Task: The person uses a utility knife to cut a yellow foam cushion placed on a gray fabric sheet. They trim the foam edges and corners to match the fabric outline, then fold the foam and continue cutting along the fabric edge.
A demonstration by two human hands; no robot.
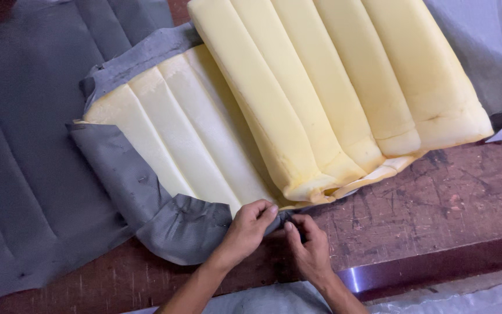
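Observation:
Two ribbed yellow foam cushions lie stacked on the worktable; the upper foam cushion (344, 87) overlaps the lower foam cushion (187, 134). A grey fabric cover (146, 197) wraps the lower cushion's left and front edges. My left hand (248, 229) pinches the cover's edge at the cushion's front corner. My right hand (308, 247) sits right beside it, fingers closed on the same bit of grey fabric under the foam's front edge.
A second grey quilted cover (24, 145) lies spread at the left. More grey fabric (495, 52) shows at the top right. The scuffed brown wooden table (437, 197) has a raised front edge (437, 261) near me.

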